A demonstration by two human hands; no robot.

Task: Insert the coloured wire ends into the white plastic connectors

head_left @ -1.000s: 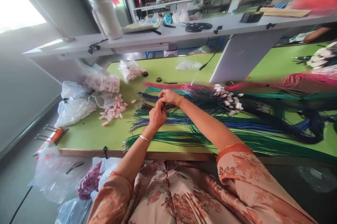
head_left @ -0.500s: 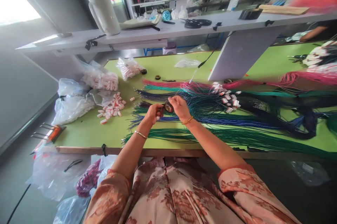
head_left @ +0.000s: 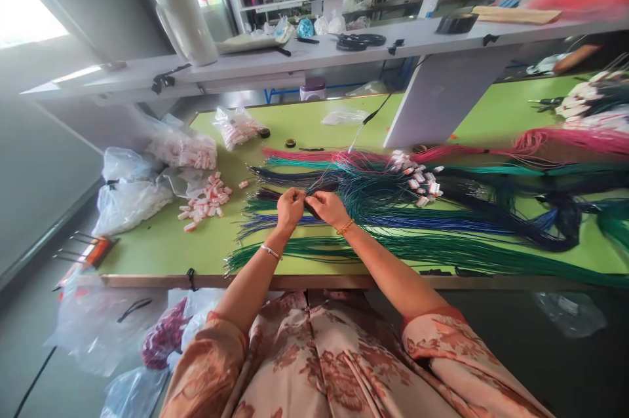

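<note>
Our left hand (head_left: 290,209) and our right hand (head_left: 331,209) work close together above the wires, fingertips nearly meeting. We keep the right fingers closed on a dark item (head_left: 310,206), mostly covered by that hand, in the narrow space between the two. Our left fingers are pinched narrow as well, but we cannot tell what they grip. Under and just beyond our hands lie dark wires (head_left: 285,177), with teal wires (head_left: 282,162) and pink wires (head_left: 302,155) farther out. Nearer to us than the hands run blue wires (head_left: 442,223), then green wires (head_left: 417,251), stretching away to the right. Well to the right of our right hand and slightly beyond it, we see a cluster of white plugs (head_left: 421,183) on top of the wires. To the left of our left hand, loose plugs (head_left: 206,202) form a pile on the green table (head_left: 167,247), with a bag of plugs (head_left: 184,151) behind them. Beyond both hands sit a small tape roll (head_left: 290,143) and, higher up, a shelf (head_left: 295,59) bearing scissors (head_left: 361,42) and a pale jug (head_left: 189,28). Far right past our hands, another person's arm (head_left: 580,57) shows.
</note>
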